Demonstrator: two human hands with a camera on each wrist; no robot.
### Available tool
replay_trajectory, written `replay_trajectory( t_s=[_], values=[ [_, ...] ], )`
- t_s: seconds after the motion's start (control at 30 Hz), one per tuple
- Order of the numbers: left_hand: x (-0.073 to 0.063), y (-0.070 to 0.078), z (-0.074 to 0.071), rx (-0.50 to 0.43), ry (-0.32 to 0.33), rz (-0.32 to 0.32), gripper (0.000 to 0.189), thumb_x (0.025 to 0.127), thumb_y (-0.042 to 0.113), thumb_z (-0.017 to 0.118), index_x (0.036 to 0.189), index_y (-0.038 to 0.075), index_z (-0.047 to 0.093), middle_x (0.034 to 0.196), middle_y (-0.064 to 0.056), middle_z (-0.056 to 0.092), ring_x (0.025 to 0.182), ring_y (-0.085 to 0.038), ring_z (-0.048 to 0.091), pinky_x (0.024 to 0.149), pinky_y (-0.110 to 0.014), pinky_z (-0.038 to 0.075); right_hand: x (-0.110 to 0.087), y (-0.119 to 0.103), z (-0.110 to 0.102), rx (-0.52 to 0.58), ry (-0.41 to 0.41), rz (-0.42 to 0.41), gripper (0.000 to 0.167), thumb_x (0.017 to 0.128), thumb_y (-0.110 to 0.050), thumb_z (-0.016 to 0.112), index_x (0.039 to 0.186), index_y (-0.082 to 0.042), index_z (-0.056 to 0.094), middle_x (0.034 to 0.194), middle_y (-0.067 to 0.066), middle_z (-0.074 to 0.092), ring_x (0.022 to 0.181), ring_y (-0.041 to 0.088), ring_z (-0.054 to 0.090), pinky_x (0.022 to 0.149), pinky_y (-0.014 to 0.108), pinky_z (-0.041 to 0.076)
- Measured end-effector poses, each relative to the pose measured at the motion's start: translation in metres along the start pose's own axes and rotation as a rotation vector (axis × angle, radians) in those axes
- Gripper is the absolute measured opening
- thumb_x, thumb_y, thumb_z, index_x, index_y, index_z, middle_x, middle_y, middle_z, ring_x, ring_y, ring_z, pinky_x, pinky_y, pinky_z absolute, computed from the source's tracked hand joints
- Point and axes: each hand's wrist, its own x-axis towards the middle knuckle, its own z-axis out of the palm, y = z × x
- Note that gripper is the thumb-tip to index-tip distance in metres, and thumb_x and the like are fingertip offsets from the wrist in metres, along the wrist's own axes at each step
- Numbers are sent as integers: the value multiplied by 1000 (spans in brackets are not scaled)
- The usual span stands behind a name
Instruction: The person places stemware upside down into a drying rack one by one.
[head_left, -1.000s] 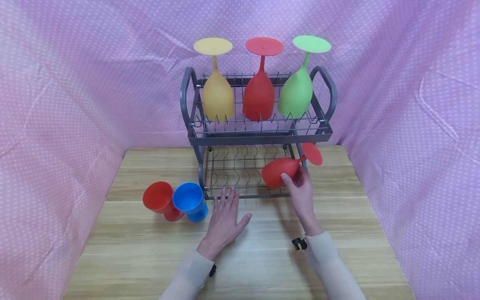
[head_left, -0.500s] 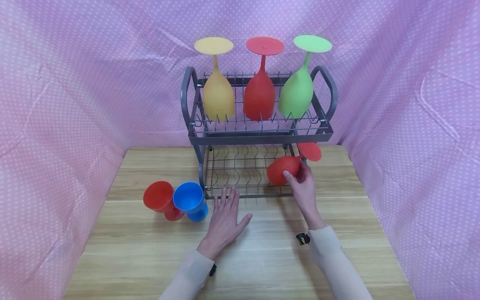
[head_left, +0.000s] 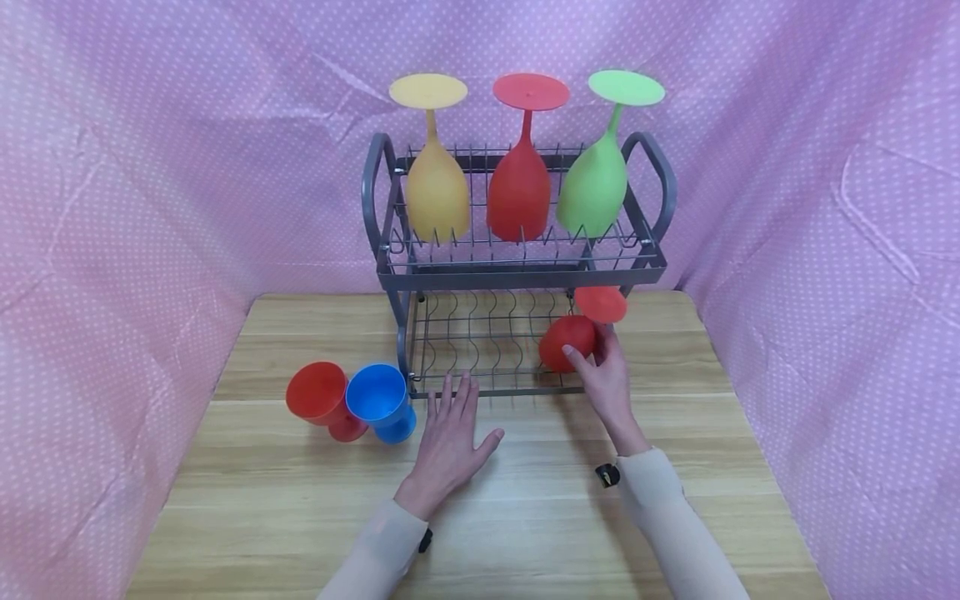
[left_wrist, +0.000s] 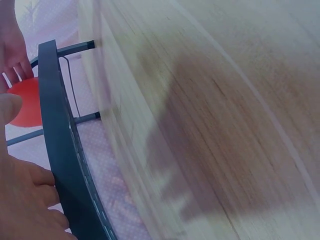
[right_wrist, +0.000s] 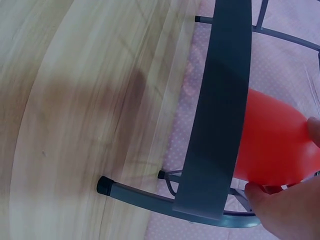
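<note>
My right hand (head_left: 606, 379) grips a red goblet (head_left: 567, 342) by its bowl at the right end of the rack's lower tier. The goblet is tilted, its round foot (head_left: 601, 304) up and to the right under the upper tier's front edge. In the right wrist view its bowl (right_wrist: 275, 140) shows behind the rack's dark front bar (right_wrist: 220, 110), fingers around it. My left hand (head_left: 448, 446) lies with fingers straight, fingertips at the lower tier's front bar (head_left: 498, 392); in the left wrist view its fingers (left_wrist: 45, 195) touch that bar.
Upside-down yellow (head_left: 437, 196), red (head_left: 518, 196) and green (head_left: 594, 187) goblets stand on the rack's upper tier (head_left: 525, 277). A red cup (head_left: 318, 394) and a blue cup (head_left: 380, 400) stand upright on the wooden table (head_left: 285, 500), left of the rack. Pink dotted cloth (head_left: 150, 167) hangs around.
My right hand has shifted slightly right and turned the red goblet more upside down; its foot swung left and its bowl moved right. The left hand has stayed in place.
</note>
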Motion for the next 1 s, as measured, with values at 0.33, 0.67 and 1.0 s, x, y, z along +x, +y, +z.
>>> replay_trajectory(
  t_s=[0.33, 0.67, 1.0],
  values=[
    [0, 0, 1, 12, 12, 7, 90, 99, 64, 51, 163, 4, 28, 170, -15, 22, 158, -41, 10, 124, -62, 10, 3, 11, 1, -65, -19, -23, 74, 94, -10, 75, 157, -13, 36, 155, 10, 45, 146, 29, 43, 118, 49, 37],
    [-1, 0, 3, 13, 48, 20, 89, 98, 61, 54, 161, 2, 32, 169, -17, 26, 157, -42, 13, 124, -64, 12, 6, 12, 1, -99, -25, 2, 74, 95, -12, 74, 157, -9, 34, 155, 14, 45, 146, 31, 43, 118, 50, 37],
    [0, 0, 3, 23, 34, 20, 90, 98, 61, 55, 162, 2, 31, 170, -17, 24, 157, -42, 12, 124, -64, 11, 6, 12, 2, -110, -28, 4, 74, 94, -10, 73, 157, -7, 35, 155, 15, 45, 146, 32, 42, 118, 50, 37]
  ],
)
